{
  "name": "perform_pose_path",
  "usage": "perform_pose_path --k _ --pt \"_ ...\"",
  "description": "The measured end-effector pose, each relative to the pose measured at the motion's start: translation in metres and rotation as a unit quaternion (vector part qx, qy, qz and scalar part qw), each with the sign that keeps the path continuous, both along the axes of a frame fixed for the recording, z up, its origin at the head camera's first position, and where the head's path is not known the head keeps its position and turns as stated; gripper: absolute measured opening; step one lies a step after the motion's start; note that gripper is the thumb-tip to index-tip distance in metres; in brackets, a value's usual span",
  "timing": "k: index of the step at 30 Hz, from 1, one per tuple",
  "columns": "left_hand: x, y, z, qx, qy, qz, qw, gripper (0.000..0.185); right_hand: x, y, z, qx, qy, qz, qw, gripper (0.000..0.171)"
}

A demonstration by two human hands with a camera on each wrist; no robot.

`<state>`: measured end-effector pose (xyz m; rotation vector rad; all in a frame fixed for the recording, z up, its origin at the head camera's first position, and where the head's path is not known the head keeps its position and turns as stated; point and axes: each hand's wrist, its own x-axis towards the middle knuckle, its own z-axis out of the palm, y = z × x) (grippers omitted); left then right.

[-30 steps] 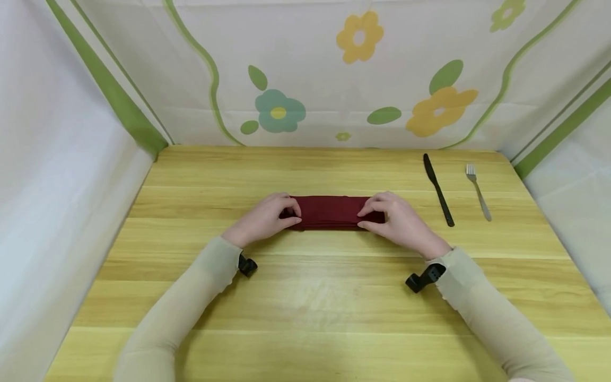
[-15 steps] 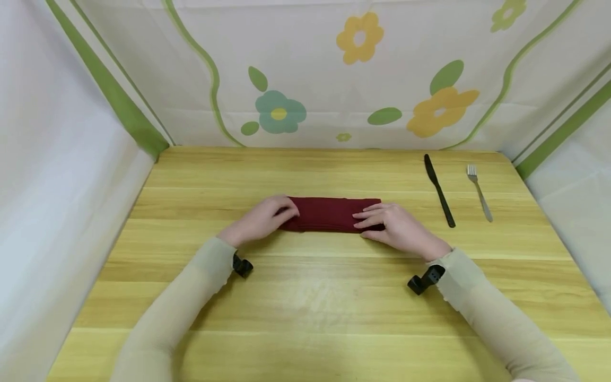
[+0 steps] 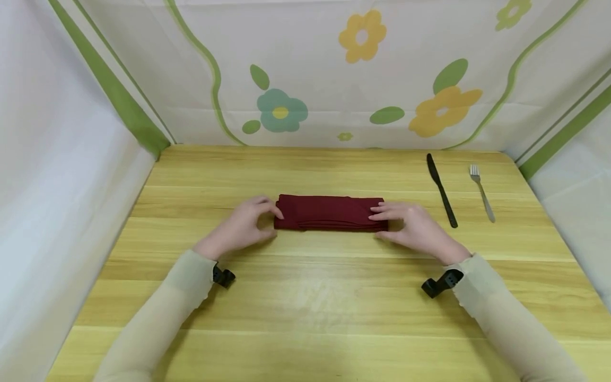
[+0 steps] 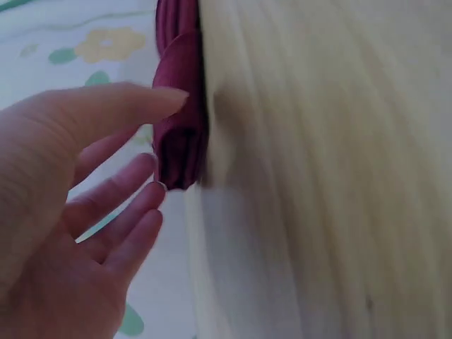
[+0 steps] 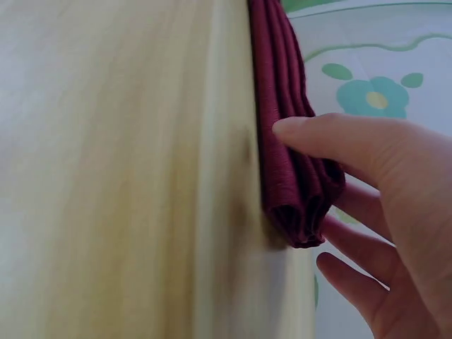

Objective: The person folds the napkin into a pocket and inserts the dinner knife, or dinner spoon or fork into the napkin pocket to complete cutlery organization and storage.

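A dark red cloth napkin [image 3: 334, 212], folded into a long layered strip, lies crosswise on the wooden table [image 3: 315, 307]. At its left end is my left hand [image 3: 241, 225], the index fingertip at the cloth and the thumb spread away from it. The left wrist view has that end of the napkin [image 4: 180, 134] between thumb and fingers, with its folds showing. My right hand [image 3: 415, 228] rests loosely extended fingers on top of the right end, thumb near the front edge. In the right wrist view the stacked layers of the napkin [image 5: 282, 162] show beside the thumb.
A black knife [image 3: 441, 191] and, to its right, a silver fork [image 3: 482, 192] lie at the back right of the table. White fabric with printed flowers [image 3: 363, 36] hangs behind the table, and plain white fabric [image 3: 62, 175] borders its left side.
My left hand has moved left off the top of the napkin, its thumb and fingers spreading and baring the left end. My right hand has shifted slightly right along the cloth.
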<state>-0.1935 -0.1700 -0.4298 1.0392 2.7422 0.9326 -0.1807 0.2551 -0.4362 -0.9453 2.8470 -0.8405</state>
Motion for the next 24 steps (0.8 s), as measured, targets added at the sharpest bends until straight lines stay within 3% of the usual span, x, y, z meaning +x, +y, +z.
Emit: perform_pose_path --k 8,12,19,24 --pt "-0.005 0.011 0.001 -0.061 -0.013 -0.004 0.9981 0.033 0.000 0.002 -0.006 0.029 -0.013 0.007 0.999 0.039" --pt "-0.009 0.014 0.002 -0.063 -0.014 -0.009 0.9979 0.025 0.001 0.003 -0.006 0.034 -0.013 0.012 0.999 0.039" --pt "-0.010 0.014 0.000 -0.068 -0.011 -0.001 0.9976 0.021 0.000 0.005 -0.007 0.021 -0.017 -0.021 0.999 0.038" --pt "-0.011 0.017 -0.002 -0.052 -0.020 0.012 0.9984 0.023 -0.001 0.002 -0.007 0.037 0.013 -0.020 0.999 0.035"
